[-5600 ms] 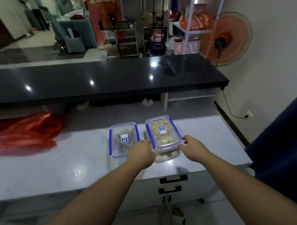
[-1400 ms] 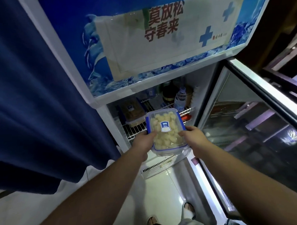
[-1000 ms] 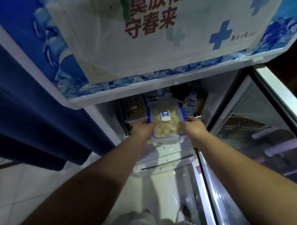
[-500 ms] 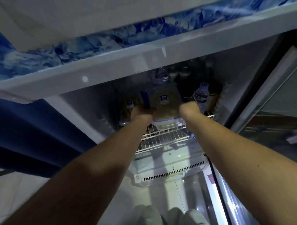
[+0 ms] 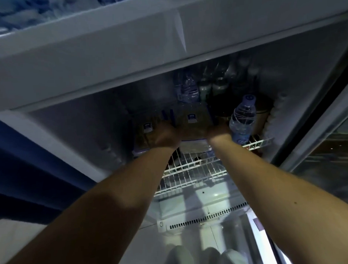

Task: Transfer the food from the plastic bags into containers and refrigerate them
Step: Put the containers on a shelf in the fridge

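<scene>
On the far left hangs a blue curtain [image 5: 22,166], then the fridge wall [image 5: 86,123]. On the wire shelf [image 5: 190,165] sits one tub [image 5: 144,136] already stored, hard against that wall. My left hand [image 5: 166,137] comes next, clenched on the left side of the second tub [image 5: 192,127], which I judge is resting on the shelf just beside the first, though the dimness hides its base. My right hand [image 5: 218,131] grips its right side; together my grip is grasping the tub from both flanks. Right of that stands a water bottle [image 5: 241,119], close to my right wrist, and further right the open glass door [image 5: 327,136].

This is the refrigerating step, near its end. Next I should nudge the tub fully back, let go with both hands, and draw my right arm out without knocking the bottle.
</scene>
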